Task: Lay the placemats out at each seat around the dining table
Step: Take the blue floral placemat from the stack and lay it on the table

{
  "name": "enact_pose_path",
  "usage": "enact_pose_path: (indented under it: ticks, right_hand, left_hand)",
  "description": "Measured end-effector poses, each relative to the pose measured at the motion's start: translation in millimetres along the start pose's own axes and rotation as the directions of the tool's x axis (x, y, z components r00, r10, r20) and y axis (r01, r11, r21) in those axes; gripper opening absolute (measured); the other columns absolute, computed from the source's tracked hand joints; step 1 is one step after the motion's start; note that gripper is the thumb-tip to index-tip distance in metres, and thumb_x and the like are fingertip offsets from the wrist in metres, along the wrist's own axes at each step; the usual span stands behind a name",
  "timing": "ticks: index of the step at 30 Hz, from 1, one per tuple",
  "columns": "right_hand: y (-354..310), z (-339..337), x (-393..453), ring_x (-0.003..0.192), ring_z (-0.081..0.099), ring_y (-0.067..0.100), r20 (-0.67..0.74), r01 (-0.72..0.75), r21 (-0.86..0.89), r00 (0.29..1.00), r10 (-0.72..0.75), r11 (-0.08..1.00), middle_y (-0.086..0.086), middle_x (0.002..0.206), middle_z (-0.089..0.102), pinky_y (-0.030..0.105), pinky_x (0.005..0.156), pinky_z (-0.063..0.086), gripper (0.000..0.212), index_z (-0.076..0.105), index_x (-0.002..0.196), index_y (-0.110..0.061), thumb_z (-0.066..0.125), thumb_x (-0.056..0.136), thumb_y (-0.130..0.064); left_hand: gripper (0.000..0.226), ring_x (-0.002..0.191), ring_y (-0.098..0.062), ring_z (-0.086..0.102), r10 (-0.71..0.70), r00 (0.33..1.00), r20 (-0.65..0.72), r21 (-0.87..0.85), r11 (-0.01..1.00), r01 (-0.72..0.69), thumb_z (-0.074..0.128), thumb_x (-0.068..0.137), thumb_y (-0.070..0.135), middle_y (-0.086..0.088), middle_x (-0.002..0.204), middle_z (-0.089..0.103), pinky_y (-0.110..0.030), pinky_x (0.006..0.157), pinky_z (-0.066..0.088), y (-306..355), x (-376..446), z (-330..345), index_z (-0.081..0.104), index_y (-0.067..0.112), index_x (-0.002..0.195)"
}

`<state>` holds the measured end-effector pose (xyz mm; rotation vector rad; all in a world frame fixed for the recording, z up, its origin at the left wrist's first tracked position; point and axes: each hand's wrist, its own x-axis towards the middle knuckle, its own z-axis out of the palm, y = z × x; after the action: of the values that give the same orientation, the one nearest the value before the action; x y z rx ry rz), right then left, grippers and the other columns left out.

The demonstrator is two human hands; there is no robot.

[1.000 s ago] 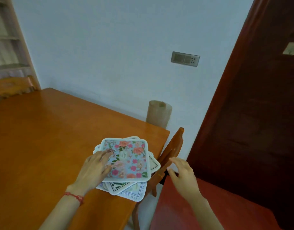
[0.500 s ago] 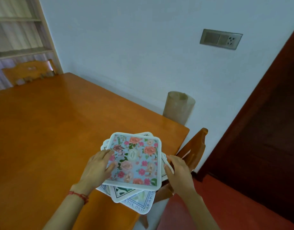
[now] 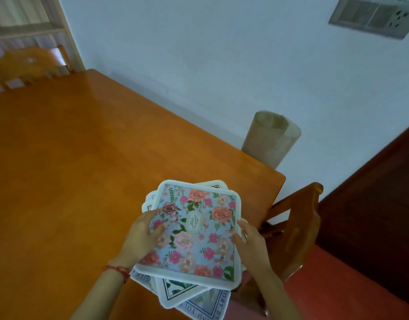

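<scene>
A fanned stack of square placemats (image 3: pixel 189 294) lies at the near right corner of the orange wooden dining table (image 3: pixel 72 172). The top placemat (image 3: pixel 198 229) is light blue with pink and orange flowers and a white border. My left hand (image 3: pixel 142 239) holds the stack's left edge, thumb on the floral mat. My right hand (image 3: pixel 250 243) grips the floral mat's right edge, fingers curled round it. The lower mats show only their corners.
A wooden chair (image 3: pixel 295 227) stands at the table's right end, close to my right hand. Another chair (image 3: pixel 30 65) is at the far left end. A beige bin (image 3: pixel 271 137) stands by the wall behind the table. A dark red door (image 3: pixel 372 192) is at right.
My right hand moved left from above the chair and took hold of the floral mat's right edge. My view came closer to the stack.
</scene>
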<state>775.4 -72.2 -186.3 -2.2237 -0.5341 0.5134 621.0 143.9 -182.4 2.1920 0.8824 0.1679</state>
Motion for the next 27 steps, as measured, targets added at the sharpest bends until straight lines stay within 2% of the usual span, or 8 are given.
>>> enact_pose_path:
  ticks: [6, 9, 11, 15, 18, 22, 25, 27]
  right_hand:
    - [10.5, 3.9, 21.3, 0.095, 0.057, 0.013, 0.055, -0.201, 0.147, 0.979, 0.194, 0.969, -0.011, 0.097, 0.058, 0.027, 0.081, 0.050, 0.020, 0.055, 0.110, -0.023, 0.055, 0.090, -0.022]
    - [14.5, 2.8, 29.4, 0.080, 0.055, 0.010, 0.085, -0.269, 0.199, 0.963, 0.257, 0.942, -0.012, 0.085, 0.053, 0.015, 0.060, 0.042, 0.016, 0.053, 0.102, -0.025, 0.060, 0.088, -0.020]
    - [17.9, 3.3, 33.7, 0.073, 0.053, 0.006, 0.097, -0.324, 0.222, 0.946, 0.310, 0.920, -0.010, 0.084, 0.053, 0.015, 0.056, 0.039, 0.017, 0.052, 0.099, -0.024, 0.063, 0.086, -0.024]
    - [21.5, 3.7, 40.4, 0.064, 0.050, 0.003, 0.104, -0.370, 0.181, 0.928, 0.357, 0.911, -0.006, 0.075, 0.056, 0.018, 0.051, 0.037, 0.006, 0.057, 0.088, -0.018, 0.062, 0.086, -0.022]
    - [25.3, 5.5, 46.2, 0.061, 0.049, 0.004, 0.067, -0.368, 0.161, 0.930, 0.362, 0.916, -0.006, 0.070, 0.055, 0.018, 0.049, 0.035, 0.005, 0.059, 0.089, -0.009, 0.058, 0.087, -0.013]
    - [31.1, 9.8, 51.4, 0.058, 0.046, 0.009, 0.038, -0.407, 0.095, 0.914, 0.405, 0.909, 0.002, 0.070, 0.052, 0.022, 0.049, 0.036, 0.026, 0.056, 0.104, 0.009, 0.056, 0.087, -0.010]
    - [33.3, 13.2, 53.8, 0.071, 0.055, 0.020, 0.043, -0.429, 0.102, 0.903, 0.427, 0.898, 0.018, 0.089, 0.060, 0.028, 0.059, 0.044, 0.029, 0.053, 0.110, 0.012, 0.056, 0.087, -0.006]
    - [35.4, 14.6, 56.7, 0.079, 0.056, 0.027, 0.044, -0.451, 0.116, 0.892, 0.449, 0.885, 0.019, 0.086, 0.059, 0.034, 0.067, 0.045, 0.023, 0.059, 0.103, 0.009, 0.057, 0.085, -0.005]
  left_hand:
    - [0.044, 0.117, -0.028, 0.050, -0.165, 0.986, -0.038, -0.056, 0.985, 0.162, 0.055, 0.090, 0.021, -0.012, 0.136, 0.048, -0.030, 0.086, 0.042, -1.3, 14.9, 11.2, 0.046, 0.011, 0.132]
    - [0.044, 0.111, -0.028, 0.054, -0.221, 0.975, -0.034, -0.082, 0.973, 0.217, 0.054, 0.091, 0.023, -0.013, 0.135, 0.049, -0.029, 0.081, 0.044, -6.9, 19.1, 13.7, 0.047, 0.011, 0.132]
    - [0.040, 0.100, -0.024, 0.056, -0.226, 0.974, -0.028, -0.088, 0.971, 0.223, 0.054, 0.091, 0.021, -0.013, 0.132, 0.053, -0.024, 0.073, 0.044, -10.5, 22.0, 15.5, 0.049, 0.010, 0.129]
    - [0.040, 0.097, -0.025, 0.058, -0.270, 0.963, -0.024, -0.054, 0.962, 0.269, 0.054, 0.091, 0.017, -0.015, 0.127, 0.056, -0.020, 0.068, 0.043, -15.5, 30.1, 20.5, 0.049, 0.006, 0.129]
    - [0.037, 0.100, -0.028, 0.060, -0.282, 0.959, -0.025, -0.036, 0.959, 0.281, 0.054, 0.091, 0.015, -0.014, 0.124, 0.059, -0.025, 0.071, 0.045, -19.8, 35.9, 24.3, 0.051, 0.005, 0.127]
    - [0.040, 0.109, -0.031, 0.057, -0.336, 0.941, -0.043, -0.033, 0.942, 0.334, 0.057, 0.090, 0.017, -0.018, 0.126, 0.057, -0.034, 0.083, 0.046, -29.4, 43.2, 26.6, 0.052, 0.004, 0.127]
    - [0.041, 0.109, -0.033, 0.056, -0.356, 0.933, -0.052, -0.030, 0.934, 0.355, 0.059, 0.088, 0.016, -0.019, 0.127, 0.055, -0.037, 0.086, 0.046, -34.1, 50.1, 28.6, 0.052, 0.002, 0.126]
    - [0.036, 0.104, -0.034, 0.058, -0.363, 0.929, -0.067, -0.064, 0.931, 0.359, 0.060, 0.087, 0.010, -0.019, 0.123, 0.058, -0.034, 0.079, 0.046, -34.3, 55.1, 29.2, 0.056, 0.000, 0.122]
